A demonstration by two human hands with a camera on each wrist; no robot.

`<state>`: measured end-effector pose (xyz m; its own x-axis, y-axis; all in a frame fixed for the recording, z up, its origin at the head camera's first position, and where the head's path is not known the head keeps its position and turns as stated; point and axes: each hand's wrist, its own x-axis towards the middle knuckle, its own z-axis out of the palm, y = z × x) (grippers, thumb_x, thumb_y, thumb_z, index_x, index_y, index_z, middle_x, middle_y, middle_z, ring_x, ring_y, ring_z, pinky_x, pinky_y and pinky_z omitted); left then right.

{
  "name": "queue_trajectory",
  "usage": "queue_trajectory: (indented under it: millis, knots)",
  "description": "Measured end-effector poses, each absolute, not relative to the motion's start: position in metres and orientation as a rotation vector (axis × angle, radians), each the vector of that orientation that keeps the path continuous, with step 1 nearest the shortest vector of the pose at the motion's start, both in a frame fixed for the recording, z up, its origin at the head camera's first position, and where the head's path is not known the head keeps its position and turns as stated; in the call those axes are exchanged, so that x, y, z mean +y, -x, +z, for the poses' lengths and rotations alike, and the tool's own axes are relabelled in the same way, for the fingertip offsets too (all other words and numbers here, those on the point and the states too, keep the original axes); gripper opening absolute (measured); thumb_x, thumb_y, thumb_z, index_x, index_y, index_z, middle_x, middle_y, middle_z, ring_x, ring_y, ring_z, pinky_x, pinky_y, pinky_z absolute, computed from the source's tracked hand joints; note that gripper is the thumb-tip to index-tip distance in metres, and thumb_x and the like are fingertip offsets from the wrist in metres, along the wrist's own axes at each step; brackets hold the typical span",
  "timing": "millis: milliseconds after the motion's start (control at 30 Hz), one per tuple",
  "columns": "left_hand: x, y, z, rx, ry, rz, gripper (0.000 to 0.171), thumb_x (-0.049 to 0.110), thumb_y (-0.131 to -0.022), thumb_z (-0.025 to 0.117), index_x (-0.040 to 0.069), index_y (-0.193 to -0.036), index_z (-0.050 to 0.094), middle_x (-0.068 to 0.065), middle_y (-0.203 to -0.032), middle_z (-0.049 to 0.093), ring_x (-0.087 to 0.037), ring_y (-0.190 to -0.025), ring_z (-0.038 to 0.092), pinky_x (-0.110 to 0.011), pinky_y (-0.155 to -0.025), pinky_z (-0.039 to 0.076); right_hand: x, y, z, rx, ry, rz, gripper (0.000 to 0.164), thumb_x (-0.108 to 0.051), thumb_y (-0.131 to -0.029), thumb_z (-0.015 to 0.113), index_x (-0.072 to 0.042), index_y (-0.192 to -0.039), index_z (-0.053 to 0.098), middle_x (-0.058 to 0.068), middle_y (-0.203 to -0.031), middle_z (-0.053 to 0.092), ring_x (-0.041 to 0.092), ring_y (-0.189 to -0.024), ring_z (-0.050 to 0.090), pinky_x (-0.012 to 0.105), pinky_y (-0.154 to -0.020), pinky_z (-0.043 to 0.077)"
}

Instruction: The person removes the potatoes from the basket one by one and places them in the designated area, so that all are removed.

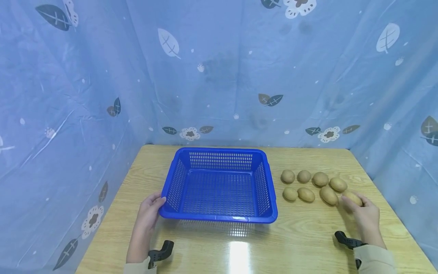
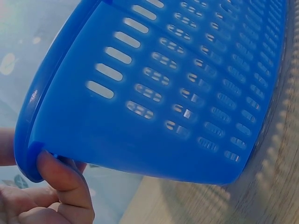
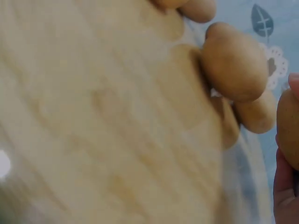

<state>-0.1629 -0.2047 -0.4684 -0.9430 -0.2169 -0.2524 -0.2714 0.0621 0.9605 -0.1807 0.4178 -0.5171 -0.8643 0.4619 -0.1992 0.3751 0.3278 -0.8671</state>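
Observation:
A blue plastic basket [image 1: 219, 218] with slotted walls stands on the table; nothing lies inside it. My left hand [image 1: 149, 210] grips its rim near the front left corner. In the left wrist view, the thumb and fingers [image 2: 67, 179] curl at the rim's corner. At the right end of the potatoes, my right hand [image 1: 367, 215] holds a potato [image 1: 353, 198] between thumb and fingers. The right wrist view shows only part of this potato [image 3: 288, 126] at its right edge. Several more potatoes [image 1: 306, 194] lie in two rough rows between the basket and this hand.
The wooden table [image 1: 287, 243] reaches back to a blue curtain [image 1: 219, 95] with leaf and flower prints, which also hangs at both sides. A black wrist mount [image 1: 162, 251] sits on the left wrist, another [image 1: 347, 240] on the right.

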Motion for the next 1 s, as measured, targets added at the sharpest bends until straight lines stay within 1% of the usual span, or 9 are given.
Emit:
queue_trajectory:
  millis: [67,167,233,467,667,733,833,900,1000]
  knots:
    - [-0.205,0.163,-0.469,2.257,0.518,2.057,0.041,0.015,-0.099,0.045,-0.006,-0.134,0.041,-0.02,-0.123,0.057,-0.006,-0.096,0.061,-0.01,-0.081,0.049,0.418,0.183,-0.521,-2.487,0.829,1.563,0.085,-0.049,-0.083,0.066,-0.01,-0.149,0.029,0.008,-0.13,0.042,-0.008,-0.083,0.042,0.008,-0.063,0.043]
    - [-0.205,0.163,-0.469,2.255,0.508,2.06,0.042,0.016,-0.099,0.045,-0.006,-0.134,0.04,-0.021,-0.125,0.055,-0.007,-0.098,0.061,-0.01,-0.082,0.049,0.418,0.186,-0.526,-2.493,0.869,1.527,0.083,-0.049,-0.083,0.067,-0.009,-0.147,0.033,0.015,-0.136,0.037,-0.005,-0.083,0.042,0.01,-0.061,0.045]
    - [-0.204,0.163,-0.469,2.251,0.501,2.072,0.042,0.015,-0.099,0.044,-0.007,-0.134,0.04,-0.022,-0.126,0.055,-0.006,-0.097,0.061,-0.01,-0.082,0.049,0.418,0.187,-0.528,-2.507,0.887,1.509,0.083,-0.05,-0.083,0.065,-0.008,-0.147,0.033,0.017,-0.139,0.036,-0.002,-0.085,0.043,0.01,-0.062,0.044]
    - [-0.204,0.163,-0.468,2.229,0.475,2.115,0.04,0.012,-0.099,0.044,-0.01,-0.133,0.04,-0.019,-0.12,0.057,-0.004,-0.094,0.061,-0.011,-0.082,0.05,0.418,0.189,-0.533,-2.575,0.872,1.428,0.08,-0.051,-0.087,0.059,-0.006,-0.147,0.032,0.021,-0.147,0.031,0.028,-0.11,0.043,0.018,-0.069,0.04]
    - [-0.205,0.164,-0.467,2.206,0.467,2.132,0.041,0.011,-0.099,0.044,-0.01,-0.134,0.039,-0.016,-0.117,0.059,-0.005,-0.093,0.061,-0.012,-0.082,0.05,0.417,0.192,-0.531,-2.622,0.834,1.323,0.074,-0.047,-0.09,0.056,0.0,-0.143,0.035,0.026,-0.144,0.035,0.037,-0.113,0.042,0.026,-0.071,0.038]
    - [-0.205,0.164,-0.467,2.205,0.466,2.131,0.041,0.012,-0.1,0.044,-0.01,-0.134,0.039,-0.015,-0.116,0.059,-0.005,-0.094,0.061,-0.012,-0.082,0.05,0.416,0.193,-0.53,-2.632,0.821,1.288,0.073,-0.045,-0.091,0.056,0.002,-0.142,0.036,0.028,-0.142,0.037,0.038,-0.112,0.043,0.03,-0.072,0.04]
    - [-0.205,0.164,-0.467,2.206,0.465,2.13,0.041,0.012,-0.1,0.044,-0.01,-0.134,0.039,-0.014,-0.114,0.059,-0.006,-0.093,0.061,-0.013,-0.081,0.051,0.416,0.193,-0.53,-2.641,0.805,1.26,0.072,-0.043,-0.091,0.055,0.004,-0.142,0.035,0.031,-0.142,0.036,0.042,-0.117,0.041,0.042,-0.081,0.043]
    - [-0.205,0.163,-0.467,2.214,0.471,2.121,0.041,0.012,-0.099,0.044,-0.009,-0.134,0.039,-0.013,-0.114,0.06,-0.005,-0.093,0.061,-0.013,-0.081,0.051,0.416,0.193,-0.53,-2.65,0.797,1.244,0.071,-0.042,-0.092,0.055,0.004,-0.142,0.034,0.032,-0.142,0.035,0.045,-0.12,0.04,0.05,-0.088,0.041]
    - [-0.205,0.163,-0.467,2.218,0.474,2.117,0.04,0.012,-0.099,0.044,-0.009,-0.133,0.04,-0.013,-0.113,0.06,-0.006,-0.093,0.061,-0.013,-0.08,0.051,0.417,0.193,-0.531,-2.663,0.792,1.216,0.07,-0.04,-0.092,0.054,0.004,-0.141,0.035,0.033,-0.141,0.035,0.047,-0.121,0.039,0.055,-0.093,0.038]
